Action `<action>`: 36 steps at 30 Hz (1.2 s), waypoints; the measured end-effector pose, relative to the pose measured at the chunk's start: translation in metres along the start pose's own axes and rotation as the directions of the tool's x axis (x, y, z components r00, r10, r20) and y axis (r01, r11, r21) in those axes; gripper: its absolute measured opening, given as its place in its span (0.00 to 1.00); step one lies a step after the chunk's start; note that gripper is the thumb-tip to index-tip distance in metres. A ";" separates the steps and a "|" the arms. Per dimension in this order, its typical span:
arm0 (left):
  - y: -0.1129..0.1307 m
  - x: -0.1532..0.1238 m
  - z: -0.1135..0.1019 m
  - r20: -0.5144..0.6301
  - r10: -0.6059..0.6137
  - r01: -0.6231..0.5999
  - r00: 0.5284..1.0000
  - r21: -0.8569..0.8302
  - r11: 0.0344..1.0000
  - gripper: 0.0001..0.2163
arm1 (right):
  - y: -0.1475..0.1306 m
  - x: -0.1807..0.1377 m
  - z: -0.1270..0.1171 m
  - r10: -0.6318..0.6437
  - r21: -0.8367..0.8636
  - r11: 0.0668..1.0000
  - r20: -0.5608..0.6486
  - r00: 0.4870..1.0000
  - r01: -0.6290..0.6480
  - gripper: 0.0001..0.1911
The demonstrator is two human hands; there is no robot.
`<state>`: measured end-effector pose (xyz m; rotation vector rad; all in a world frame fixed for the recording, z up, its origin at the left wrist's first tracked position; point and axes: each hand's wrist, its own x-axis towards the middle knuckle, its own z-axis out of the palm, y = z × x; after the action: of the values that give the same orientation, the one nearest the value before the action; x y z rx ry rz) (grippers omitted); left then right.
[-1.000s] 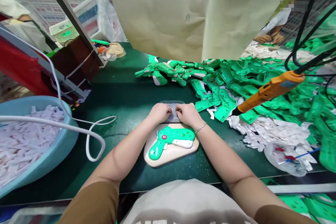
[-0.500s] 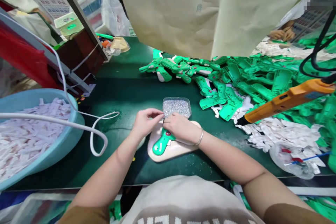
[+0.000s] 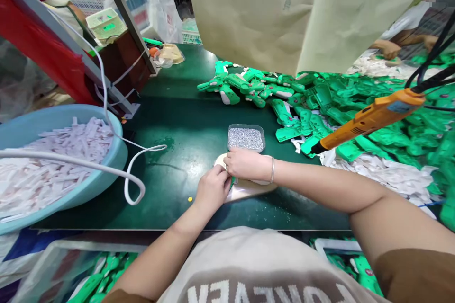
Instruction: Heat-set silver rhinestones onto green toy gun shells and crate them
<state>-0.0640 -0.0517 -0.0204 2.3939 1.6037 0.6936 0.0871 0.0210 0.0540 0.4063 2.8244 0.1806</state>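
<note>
A beige holder block [image 3: 249, 188] lies on the green table [image 3: 185, 118] in front of me, with a green toy gun almost wholly hidden under my hands; only a sliver of its grip [image 3: 232, 181] shows. My right hand [image 3: 246, 164], a bangle at the wrist, lies over the toy with its fingers closed on it. My left hand [image 3: 212, 189] is curled at the toy's grip end, fingers pinched; what they hold is too small to make out. Just beyond stands a clear tray of small silver screws [image 3: 246, 138].
An orange powered screwdriver [image 3: 369, 119] hangs on black cables at the right above a heap of green toy shells [image 3: 330, 104]. White plastic parts fill a blue basin [image 3: 57, 161] at the left, with a white cable [image 3: 131, 170] looping beside it. Another person's hands [image 3: 391, 49] are at far right.
Both hands left the screw tray and came back onto the toy. My left hand dropped to the grip end and my right covers the body. The camera view swung left.
</note>
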 end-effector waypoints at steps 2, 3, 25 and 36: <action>0.006 0.002 -0.001 0.048 -0.038 0.034 0.998 0.069 0.997 0.07 | -0.001 0.002 -0.002 -0.012 -0.001 1.000 0.020 1.000 0.012 0.12; 0.009 0.002 -0.002 0.076 -0.058 0.051 0.995 0.096 0.994 0.07 | -0.001 0.003 -0.003 -0.005 0.005 1.000 0.026 1.000 0.005 0.12; -0.001 0.067 -0.035 0.330 -0.077 0.044 0.941 0.107 0.993 0.15 | 0.013 -0.192 0.078 0.583 0.861 0.451 -0.483 -0.653 -0.235 0.20; 0.008 0.183 0.024 0.425 0.052 -0.120 0.904 0.135 0.984 0.04 | 0.004 -0.083 0.052 0.944 0.861 0.322 -0.322 -0.068 0.393 0.36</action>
<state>0.0107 0.1143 0.0127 2.5104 1.4190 0.0439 0.1798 0.0048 0.0264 2.4175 3.3767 -2.0422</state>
